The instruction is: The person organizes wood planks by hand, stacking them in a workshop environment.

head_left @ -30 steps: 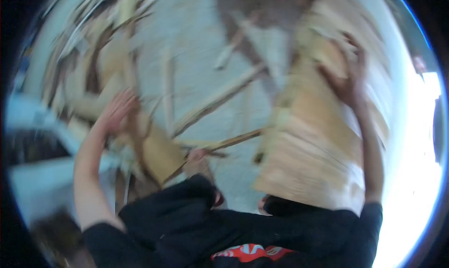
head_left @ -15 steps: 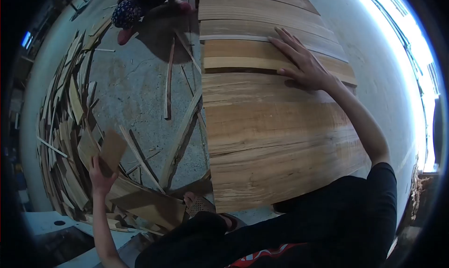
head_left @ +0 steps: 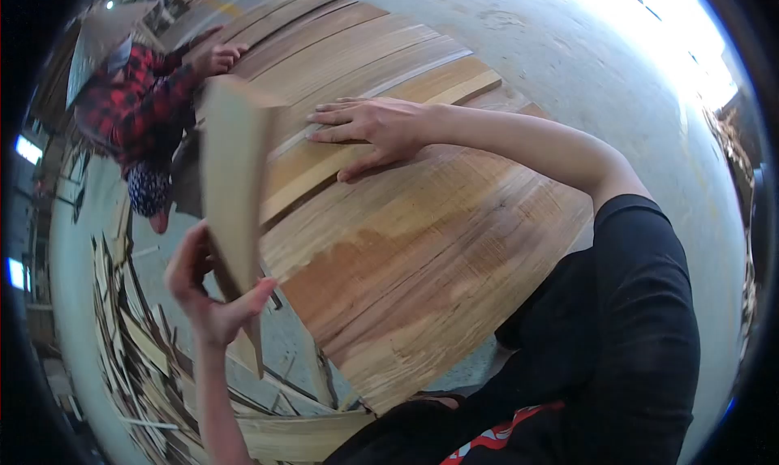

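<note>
My left hand (head_left: 215,294) grips a wooden board (head_left: 231,181) near its lower end, thumb on one side and fingers on the other. The board stands tilted up on edge, slightly blurred, beside the left edge of the wood surface. My right hand (head_left: 377,128) lies flat with fingers spread on a pale yellowish plank (head_left: 471,83). That plank rests at the far edge of a wide wooden panel (head_left: 430,254) with brown streaks and rough patches. Beyond it, more planks (head_left: 357,55) lie side by side.
A person in a red checked shirt (head_left: 134,100) and conical hat (head_left: 109,39) is at the far left, a hand (head_left: 219,58) on the planks. Scrap strips (head_left: 146,368) are heaped on the floor at lower left. Concrete floor (head_left: 649,221) runs along the right.
My left hand has risen from beside the scrap heap, bringing the board up near the panel's left edge. My view has turned, showing more of the other person. My right hand stays on the planks.
</note>
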Available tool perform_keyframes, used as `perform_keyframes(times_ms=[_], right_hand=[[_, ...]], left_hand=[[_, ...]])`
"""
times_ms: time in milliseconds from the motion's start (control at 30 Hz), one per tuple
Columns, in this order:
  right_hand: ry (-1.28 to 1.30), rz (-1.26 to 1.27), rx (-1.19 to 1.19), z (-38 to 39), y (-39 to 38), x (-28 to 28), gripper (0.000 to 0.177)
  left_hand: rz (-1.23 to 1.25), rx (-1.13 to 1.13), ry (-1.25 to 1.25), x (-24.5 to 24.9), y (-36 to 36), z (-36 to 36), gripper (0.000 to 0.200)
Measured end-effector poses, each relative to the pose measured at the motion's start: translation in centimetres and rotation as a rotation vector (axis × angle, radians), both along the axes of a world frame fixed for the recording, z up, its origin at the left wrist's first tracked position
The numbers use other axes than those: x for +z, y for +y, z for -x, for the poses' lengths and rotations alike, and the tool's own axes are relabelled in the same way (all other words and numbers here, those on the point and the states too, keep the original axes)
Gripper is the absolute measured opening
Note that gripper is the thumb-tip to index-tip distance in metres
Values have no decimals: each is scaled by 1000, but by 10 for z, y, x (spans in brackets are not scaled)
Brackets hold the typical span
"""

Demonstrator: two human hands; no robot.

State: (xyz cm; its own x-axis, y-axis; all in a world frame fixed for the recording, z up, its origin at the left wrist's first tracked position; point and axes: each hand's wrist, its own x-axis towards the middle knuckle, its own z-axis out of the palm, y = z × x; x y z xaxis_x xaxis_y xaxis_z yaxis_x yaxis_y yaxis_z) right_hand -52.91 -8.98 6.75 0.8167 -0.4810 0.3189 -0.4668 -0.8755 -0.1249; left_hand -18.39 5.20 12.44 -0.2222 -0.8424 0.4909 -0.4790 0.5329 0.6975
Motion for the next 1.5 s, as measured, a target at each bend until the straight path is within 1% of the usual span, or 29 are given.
perform_keyframes(times_ms=[33, 100, 167, 200, 267, 300, 333, 400, 433, 467, 500, 533, 600, 633, 667, 733, 800, 900, 967, 1000, 1100, 1167, 1200, 1300, 1333, 1433, 1467, 1500], right_hand=[[9, 12, 5, 8, -2, -3, 74], [-208, -121, -106, 37, -17, -16, 65], [-434, -337, -201, 81, -40, -4, 55], [-553, -490, -248, 103, -47, 17, 51], [-666, -564, -236, 147, -34, 43, 68], [-723, -598, -222, 156, -31, 63, 78], [-632, -479, -385, 125, 17, 84, 80], [-191, -434, -167, 113, 49, 90, 60], [-13, -387, -180, 95, 75, 89, 96], [215, -105, -178, 86, 90, 88, 112], [243, -208, -287, 82, 94, 82, 121], [225, -169, -354, 87, 95, 68, 120], [150, -114, -312, 125, 80, 30, 100], [128, -89, -235, 130, 74, 30, 93], [106, -74, -167, 134, 72, 32, 86], [130, -113, -180, 155, 70, 27, 80], [122, -125, -183, 167, 71, 12, 75], [85, -89, -167, 180, 64, 14, 67], [83, -24, -166, 192, 64, 12, 63], [71, -51, -179, 202, 65, 12, 58], [-70, 182, -393, 212, 69, 13, 53], [-225, 99, -786, 240, 51, -12, 53], [-308, 54, -983, 252, 42, -21, 54], [-683, -684, -970, 265, 31, -17, 58], [-602, -731, -921, 242, 37, -4, 58], [-727, -883, -868, 242, 36, 1, 56], [-651, -860, -831, 245, 35, 0, 55], [-679, -873, -826, 249, 34, -1, 55]], left_hand=[[27, -33, -182, 15, -9, 21, 81], [176, -137, -357, 18, -29, 47, 80], [238, -169, -414, 18, -39, 70, 81], [256, -176, -436, 16, -40, 82, 82], [106, -175, -503, 15, -39, 107, 81], [34, -169, -538, 15, -42, 121, 81], [41, -207, -547, 13, -46, 137, 81], [0, -272, -542, 9, -54, 173, 82], [-45, -301, -533, 9, -58, 187, 85], [45, -263, -578, 7, -59, 195, 87], [131, -222, -636, 6, -60, 196, 89], [219, -184, -708, 4, -59, 186, 91], [349, -93, -663, -1, -56, 144, 93], [427, -58, -641, -1, -53, 120, 94], [327, -36, -721, 9, -43, 91, 94], [185, 60, -576, -2, -39, 34, 90], [-105, 130, -92, -39, -32, -12, 82], [-370, 243, 494, -78, -40, -25, 88], [-355, 167, 542, -82, -41, -9, 90], [-341, 128, 574, -85, -42, 1, 91], [-171, 35, 451, -97, -57, 16, 90], [-253, 5, 574, -89, -61, 31, 89], [-293, -15, 633, -86, -63, 36, 89], [-238, -24, 624, -94, -66, 40, 86], [-242, -38, 650, -78, -57, 45, 83], [-211, -72, 679, -92, -63, 42, 75], [-200, -68, 690, -86, -61, 44, 73], [-192, -61, 703, -80, -56, 47, 71]])
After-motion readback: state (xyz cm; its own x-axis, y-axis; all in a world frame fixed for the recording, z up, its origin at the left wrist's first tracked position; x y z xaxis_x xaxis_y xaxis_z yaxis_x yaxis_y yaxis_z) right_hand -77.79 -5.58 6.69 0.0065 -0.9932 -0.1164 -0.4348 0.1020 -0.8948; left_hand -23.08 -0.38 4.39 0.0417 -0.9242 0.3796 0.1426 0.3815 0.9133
